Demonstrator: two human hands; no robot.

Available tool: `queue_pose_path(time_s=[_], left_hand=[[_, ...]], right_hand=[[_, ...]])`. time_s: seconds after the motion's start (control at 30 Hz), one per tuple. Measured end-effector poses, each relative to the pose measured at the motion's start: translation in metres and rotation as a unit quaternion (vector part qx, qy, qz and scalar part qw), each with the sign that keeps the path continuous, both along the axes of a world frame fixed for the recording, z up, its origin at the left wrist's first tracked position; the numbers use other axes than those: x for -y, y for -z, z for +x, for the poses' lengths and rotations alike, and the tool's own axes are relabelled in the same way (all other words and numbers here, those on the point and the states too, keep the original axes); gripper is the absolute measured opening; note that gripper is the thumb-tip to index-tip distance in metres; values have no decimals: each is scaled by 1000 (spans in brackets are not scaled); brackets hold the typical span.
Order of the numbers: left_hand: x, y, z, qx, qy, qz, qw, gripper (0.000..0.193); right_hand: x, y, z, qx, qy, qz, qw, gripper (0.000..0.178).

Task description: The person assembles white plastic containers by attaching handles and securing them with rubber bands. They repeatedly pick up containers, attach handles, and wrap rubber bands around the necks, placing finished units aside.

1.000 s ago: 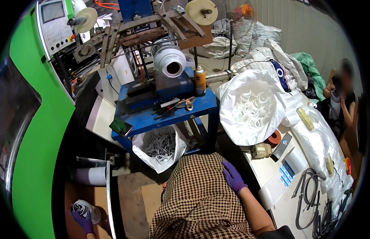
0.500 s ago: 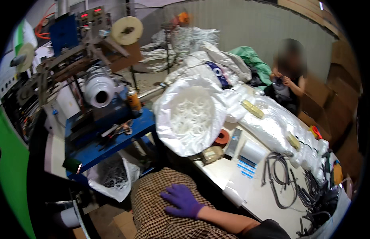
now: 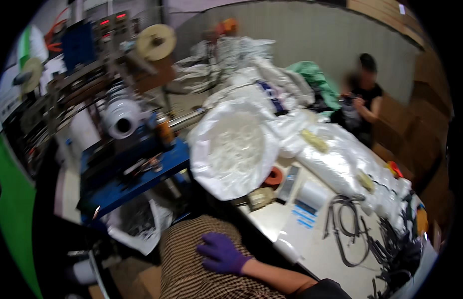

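Observation:
My right hand (image 3: pixel 221 253), in a purple glove, lies flat on my thigh in checked trousers (image 3: pixel 191 269), fingers spread and holding nothing. My left hand is out of view. Just ahead of the knee stands a large open white plastic bag (image 3: pixel 236 149) full of small white rings, propped on the edge of a white worktable (image 3: pixel 316 249). To the left is a blue machine stand (image 3: pixel 136 174) carrying a white film roll (image 3: pixel 121 119) and an orange can (image 3: pixel 165 132).
An orange tape roll (image 3: pixel 275 177), a white roll (image 3: pixel 311 194) and black cable loops (image 3: pixel 346 224) lie on the worktable beside long filled plastic bags (image 3: pixel 341 154). A bag of metal parts (image 3: pixel 136 222) hangs under the stand. Another person (image 3: pixel 361 99) sits at the back right.
The view has swung to the right, toward the worktable. My left hand, which held a roll at the lower left, has left the picture. My right hand stays on my thigh.

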State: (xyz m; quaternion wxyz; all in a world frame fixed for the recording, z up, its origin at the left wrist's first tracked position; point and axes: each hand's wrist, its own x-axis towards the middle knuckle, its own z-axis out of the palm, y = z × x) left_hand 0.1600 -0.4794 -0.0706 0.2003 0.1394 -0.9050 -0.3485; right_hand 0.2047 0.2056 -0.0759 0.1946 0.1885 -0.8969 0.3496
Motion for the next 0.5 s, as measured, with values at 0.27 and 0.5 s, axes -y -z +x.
queue_pose_path(time_s=[0.27,0.5], left_hand=[[-238,-135,40,-131,239,-131,953,63],[-412,-123,16,-217,378,-186,880,73]], right_hand=[[19,-90,9,-225,-90,21,970,45],[81,-82,17,-26,-113,16,993,59]])
